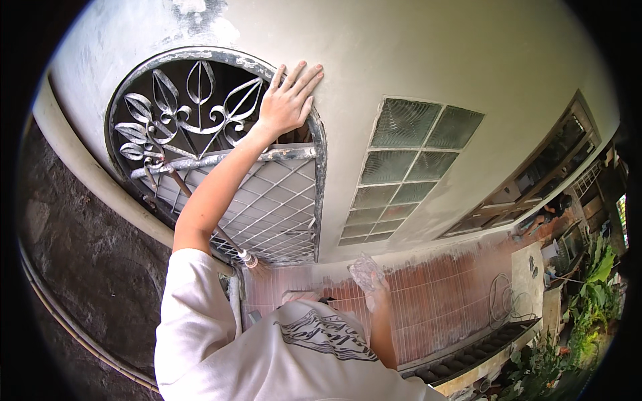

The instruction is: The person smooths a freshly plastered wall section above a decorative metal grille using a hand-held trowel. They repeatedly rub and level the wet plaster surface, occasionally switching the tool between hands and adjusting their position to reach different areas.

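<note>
My left hand point(289, 100) is stretched up with its fingers spread. It lies flat at the upper right edge of the arched door frame point(322, 174), its fingertips on the pale plastered wall point(351, 60). Lower down by my right side, my right hand point(379, 293) is closed on a dusty, pale grey crumpled piece point(365, 270); whether it is cloth or sandpaper I cannot tell. Leaf-shaped metal scrollwork point(200, 113) fills the top of the arch, above a diamond lattice point(274, 194). A broom point(251, 260) leans against the lattice, bristles down.
To the right, a glass block window point(411, 167) is set in the wall, then a wooden-framed window point(528, 174). Dusty red tiles point(435, 294) cover the floor. A black slotted rack point(468, 351) and green plants point(592, 301) stand at the lower right. A curved pipe point(93, 167) runs along the left.
</note>
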A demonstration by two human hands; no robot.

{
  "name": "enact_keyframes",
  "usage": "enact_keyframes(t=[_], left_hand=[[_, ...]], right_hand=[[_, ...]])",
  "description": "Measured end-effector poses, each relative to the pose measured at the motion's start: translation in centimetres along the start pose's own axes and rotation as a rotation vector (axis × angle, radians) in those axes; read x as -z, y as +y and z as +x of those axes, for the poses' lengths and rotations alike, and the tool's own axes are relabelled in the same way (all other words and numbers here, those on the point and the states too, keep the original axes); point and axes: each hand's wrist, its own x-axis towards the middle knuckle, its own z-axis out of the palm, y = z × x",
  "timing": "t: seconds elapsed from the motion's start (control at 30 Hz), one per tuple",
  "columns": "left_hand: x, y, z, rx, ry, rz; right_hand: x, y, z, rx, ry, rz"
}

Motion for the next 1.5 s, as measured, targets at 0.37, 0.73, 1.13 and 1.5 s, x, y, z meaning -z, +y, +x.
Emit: enact_keyframes(t=[0.37,0.73,1.13,1.5], left_hand=[[-1.2,2.4,-0.6,0.004,-0.023,-0.067],[-0.9,7.2,-6.7,-0.084,-0.210,-0.568],[5.2,17.8,-28.6,1.151,-0.463,-1.271],[3.0,14.3,-30.5,1.350,-0.341,-1.228]], right_hand=[[-0.6,-1.0,2.4,-0.010,-0.169,-0.014],[-5.7,-0.3,5.2,-0.051,-0.038,0.290],[-19.9,-7.4,11.5,0.406,-0.092,-0.659],[-34.5,-13.4,22.8,1.651,-0.256,-1.402]])
